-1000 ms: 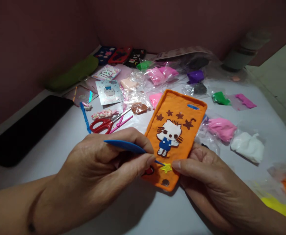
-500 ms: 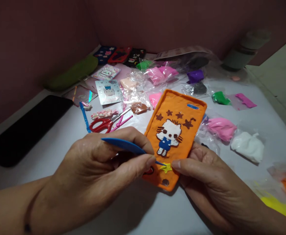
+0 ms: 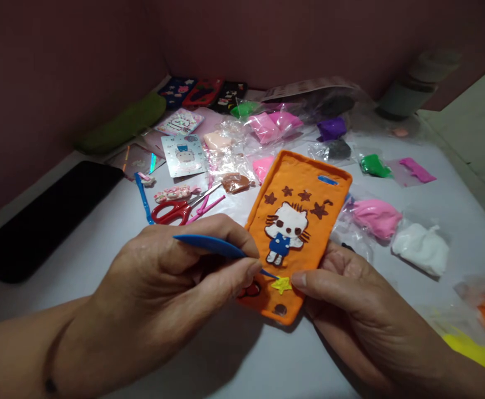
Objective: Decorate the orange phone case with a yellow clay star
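Note:
An orange clay-covered phone case [image 3: 263, 233] is tilted up above the table, gripped at its lower right edge by my right hand [image 3: 350, 299]. My right thumb lies beside a small yellow clay star [image 3: 282, 285]. My left hand [image 3: 184, 288] pinches a blue plastic clay-modelling tool [image 3: 209, 244], its thin tip at the star's upper left edge. Above the star is a white cat figure [image 3: 287, 230] in blue overalls, with several brown stars [image 3: 319, 210] over it. My left fingers partly cover a red shape [image 3: 251, 289] near the bottom.
Red-handled scissors [image 3: 171, 211], a blue tool [image 3: 143, 197] and a dark phone [image 3: 46, 216] lie to the left. Bagged clay in pink [image 3: 377, 218], white [image 3: 420, 247] and other colours spreads behind and right. Decorated cases [image 3: 203, 93] and a bottle [image 3: 417, 83] stand near the wall.
The blue tool's tip has shifted slightly left and up, from over the yellow star to its edge. More of the red shape shows; my right hand and the case have hardly moved.

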### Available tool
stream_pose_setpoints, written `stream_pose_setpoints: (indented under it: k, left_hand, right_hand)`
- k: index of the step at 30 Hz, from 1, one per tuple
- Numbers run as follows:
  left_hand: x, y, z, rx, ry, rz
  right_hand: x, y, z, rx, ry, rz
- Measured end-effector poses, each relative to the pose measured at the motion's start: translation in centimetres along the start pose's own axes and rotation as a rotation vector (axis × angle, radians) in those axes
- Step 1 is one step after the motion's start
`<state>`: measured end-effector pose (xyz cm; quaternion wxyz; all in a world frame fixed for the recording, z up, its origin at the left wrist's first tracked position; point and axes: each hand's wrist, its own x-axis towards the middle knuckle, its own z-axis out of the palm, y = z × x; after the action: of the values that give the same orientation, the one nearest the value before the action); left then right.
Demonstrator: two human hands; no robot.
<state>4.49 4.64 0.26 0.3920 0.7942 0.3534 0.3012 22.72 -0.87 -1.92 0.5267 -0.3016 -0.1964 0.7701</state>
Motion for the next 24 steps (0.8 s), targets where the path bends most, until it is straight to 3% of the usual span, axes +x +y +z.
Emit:
stream_pose_setpoints:
  k: [9,17,24]
  left_hand:
    - [-0.08,0.21,-0.04,0.008,0.039,-0.013]
    - [-0.21,0.07,-0.27,-0.022,-0.035,-0.023]
    - [-0.07,-0.11,-0.02,0.006,0.006,-0.021]
  right_hand:
    - [0.18,-0.03,-0.04,0.007,0.002,0.000]
    - [0.40,-0.13,0.25,-0.012,-0.015,-0.010]
    - [0.17,-0.07,0.15,0.001,-0.008,-0.005]
